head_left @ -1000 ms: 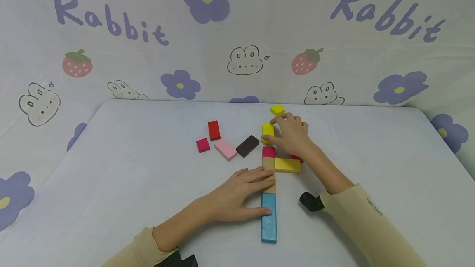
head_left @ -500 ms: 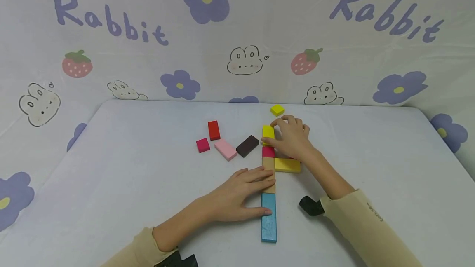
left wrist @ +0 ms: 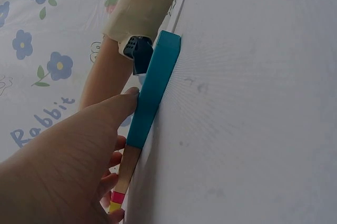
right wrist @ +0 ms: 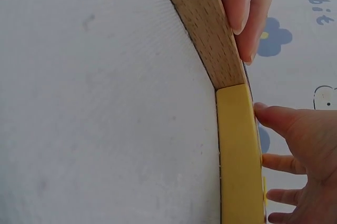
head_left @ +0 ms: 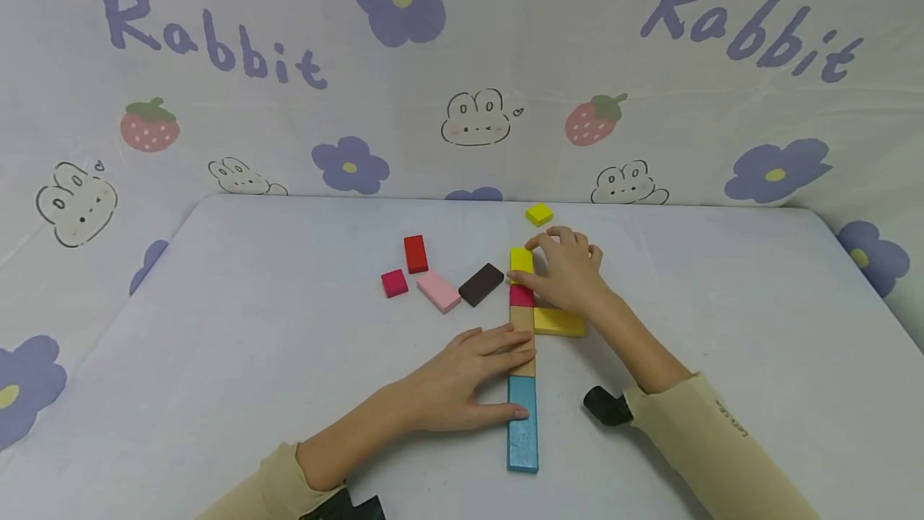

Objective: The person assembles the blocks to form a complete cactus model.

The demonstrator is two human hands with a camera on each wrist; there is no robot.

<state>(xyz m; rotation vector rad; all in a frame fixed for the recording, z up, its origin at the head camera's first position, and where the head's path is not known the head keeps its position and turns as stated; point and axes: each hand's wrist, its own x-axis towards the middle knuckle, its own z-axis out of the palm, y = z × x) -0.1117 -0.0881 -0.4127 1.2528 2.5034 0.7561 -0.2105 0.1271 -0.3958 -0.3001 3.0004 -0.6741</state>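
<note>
A straight row of blocks runs away from the person: a blue block [head_left: 523,448] nearest, then a wooden block [head_left: 523,319], a crimson block [head_left: 521,296] and a yellow block [head_left: 520,257]. The left hand [head_left: 462,383] lies across the row, fingers extended over the wooden block and thumb on the blue one. At the far end the right hand [head_left: 569,267] pinches the yellow block between thumb and index finger, right against the crimson block. A longer yellow block [head_left: 559,322] juts rightward from the wooden block; in the right wrist view their ends [right wrist: 231,90] meet.
Left of the row lie a dark brown block [head_left: 481,284], a pink block [head_left: 438,291], a red block [head_left: 415,253] and a small crimson block [head_left: 394,283]. A small yellow block [head_left: 539,214] sits near the table's back edge. Behind hangs a patterned cloth [head_left: 476,38].
The right hand has drawn the pinched yellow block toward the person, closing the gap to the crimson block. The left hand has stayed in place.
</note>
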